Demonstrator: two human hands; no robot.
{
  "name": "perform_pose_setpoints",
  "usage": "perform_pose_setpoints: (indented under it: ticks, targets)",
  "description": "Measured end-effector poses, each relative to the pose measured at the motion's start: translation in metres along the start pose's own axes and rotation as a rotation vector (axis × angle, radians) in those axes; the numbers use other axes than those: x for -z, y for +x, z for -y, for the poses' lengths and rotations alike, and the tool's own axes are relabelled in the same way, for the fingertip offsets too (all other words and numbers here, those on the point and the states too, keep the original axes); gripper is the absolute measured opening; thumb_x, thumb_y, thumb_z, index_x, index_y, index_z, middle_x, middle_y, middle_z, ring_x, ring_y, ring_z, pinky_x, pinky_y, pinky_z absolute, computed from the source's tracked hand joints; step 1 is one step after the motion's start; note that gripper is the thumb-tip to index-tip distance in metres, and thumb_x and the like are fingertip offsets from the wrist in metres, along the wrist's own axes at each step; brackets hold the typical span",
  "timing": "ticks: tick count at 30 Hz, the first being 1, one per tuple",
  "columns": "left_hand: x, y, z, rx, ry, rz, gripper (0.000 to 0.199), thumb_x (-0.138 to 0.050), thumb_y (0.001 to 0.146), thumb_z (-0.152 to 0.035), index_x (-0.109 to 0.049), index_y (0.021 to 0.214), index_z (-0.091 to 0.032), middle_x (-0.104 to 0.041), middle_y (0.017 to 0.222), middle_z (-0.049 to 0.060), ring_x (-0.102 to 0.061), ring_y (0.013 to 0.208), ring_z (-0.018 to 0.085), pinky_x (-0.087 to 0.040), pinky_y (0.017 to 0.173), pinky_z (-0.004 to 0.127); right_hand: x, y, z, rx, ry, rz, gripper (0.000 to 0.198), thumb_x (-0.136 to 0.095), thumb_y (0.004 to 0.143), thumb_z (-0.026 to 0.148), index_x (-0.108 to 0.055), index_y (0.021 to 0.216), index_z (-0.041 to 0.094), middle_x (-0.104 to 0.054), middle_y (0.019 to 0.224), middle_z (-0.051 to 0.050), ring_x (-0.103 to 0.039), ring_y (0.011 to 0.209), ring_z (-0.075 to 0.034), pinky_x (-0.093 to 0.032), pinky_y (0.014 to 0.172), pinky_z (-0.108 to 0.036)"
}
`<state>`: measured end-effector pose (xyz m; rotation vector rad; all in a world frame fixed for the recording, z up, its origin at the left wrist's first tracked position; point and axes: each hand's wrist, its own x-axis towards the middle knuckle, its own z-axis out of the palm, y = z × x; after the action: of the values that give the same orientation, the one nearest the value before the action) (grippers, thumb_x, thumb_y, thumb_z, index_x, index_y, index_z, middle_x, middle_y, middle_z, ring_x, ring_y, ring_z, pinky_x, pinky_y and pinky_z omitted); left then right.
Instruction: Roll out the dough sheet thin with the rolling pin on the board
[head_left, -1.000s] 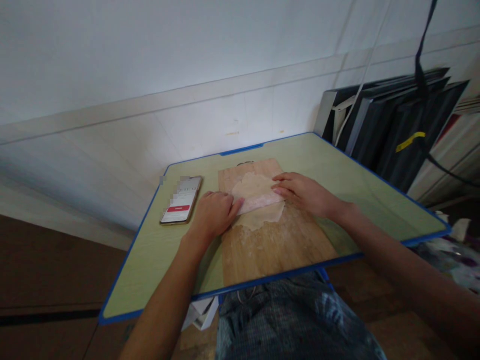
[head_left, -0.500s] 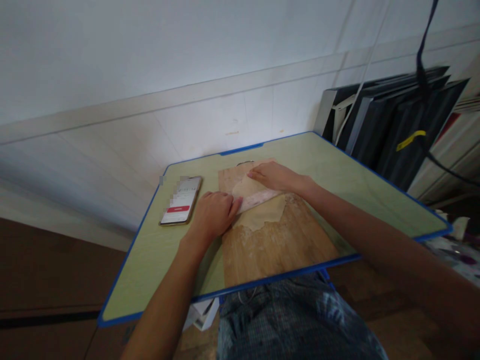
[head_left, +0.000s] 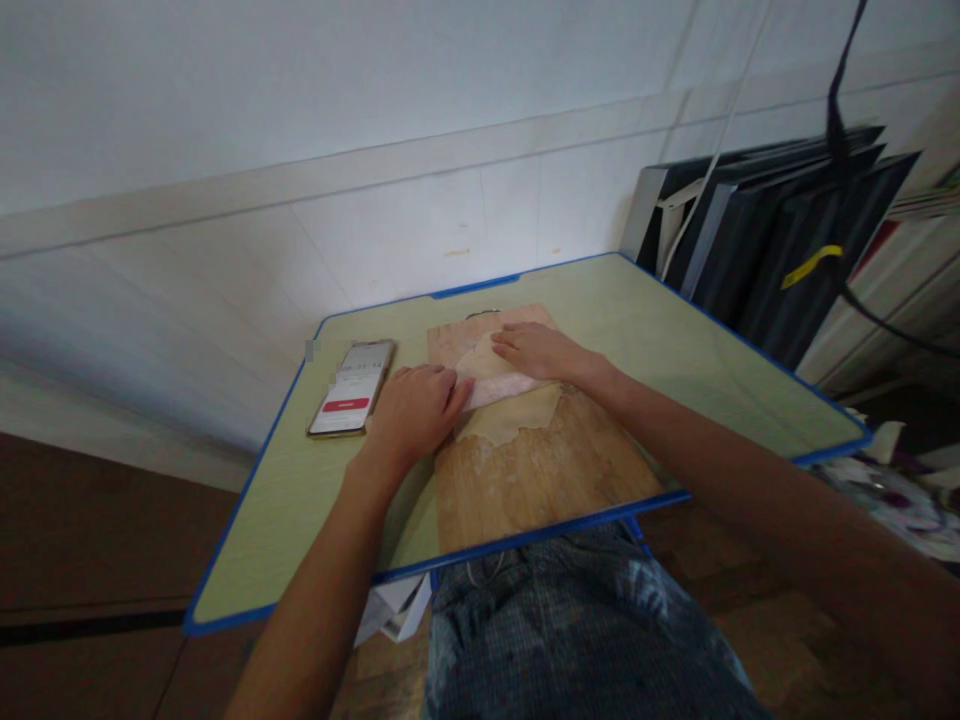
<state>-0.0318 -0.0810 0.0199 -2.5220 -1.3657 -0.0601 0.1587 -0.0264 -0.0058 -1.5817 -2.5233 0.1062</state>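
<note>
A thin, pale sheet of dough (head_left: 510, 420) with a ragged near edge lies on a wooden board (head_left: 540, 490). Across it rests a light, flour-dusted rolling pin (head_left: 499, 390), slightly slanted with its right end farther away. My left hand (head_left: 424, 405) is closed round the pin's left end, thumb along the near side. Over the right end lies my right hand (head_left: 544, 350), its palm on the pin. Its fingers reach left over the far part of the dough, and its thumb is hidden.
The board lies on a light green folding table (head_left: 637, 330) with a blue rim. Left of my left hand is a phone (head_left: 352, 385) with a lit screen. A white wall (head_left: 420, 240) stands behind. Dark flat panels (head_left: 772, 220) lean at the right, near a hanging dark strap (head_left: 836, 130).
The whole view has shifted slightly, so the table sits a little higher and farther left. Both hands stay at the rolling pin, with little visible movement over the dough.
</note>
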Motion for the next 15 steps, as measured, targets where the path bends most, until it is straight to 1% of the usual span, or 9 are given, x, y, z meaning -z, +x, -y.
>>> perform_pose_setpoints:
  ticks: [4, 11, 15]
  targets:
    - [0.001, 0.000, -0.002, -0.010, -0.012, 0.025, 0.050, -0.022, 0.094, -0.037, -0.063, 0.076, -0.015, -0.066, 0.075, 0.010, -0.062, 0.072, 0.023, -0.040, 0.064, 0.034, 0.003, -0.018, 0.008, -0.035, -0.027, -0.018, 0.044, -0.023, 0.096, 0.030, -0.057, 0.122, 0.017, -0.057, 0.128, -0.011, -0.050, 0.118, -0.023, -0.038, 0.097, -0.037]
    - [0.001, 0.000, -0.008, -0.017, -0.021, 0.043, 0.052, -0.021, 0.094, -0.037, -0.064, 0.076, -0.014, -0.066, 0.075, 0.011, -0.062, 0.072, 0.024, -0.040, 0.064, 0.034, 0.001, -0.058, 0.031, -0.088, -0.101, -0.145, 0.044, -0.023, 0.096, 0.029, -0.061, 0.116, 0.018, -0.055, 0.130, -0.010, -0.050, 0.118, -0.025, -0.039, 0.095, -0.041]
    - [0.001, 0.000, -0.009, -0.007, -0.015, 0.051, 0.053, -0.020, 0.094, -0.038, -0.064, 0.076, -0.014, -0.066, 0.075, 0.011, -0.062, 0.073, 0.024, -0.040, 0.064, 0.034, -0.003, -0.079, 0.043, -0.095, -0.063, -0.203, 0.044, -0.022, 0.097, 0.032, -0.055, 0.123, 0.019, -0.054, 0.132, -0.009, -0.048, 0.121, -0.024, -0.037, 0.098, -0.043]
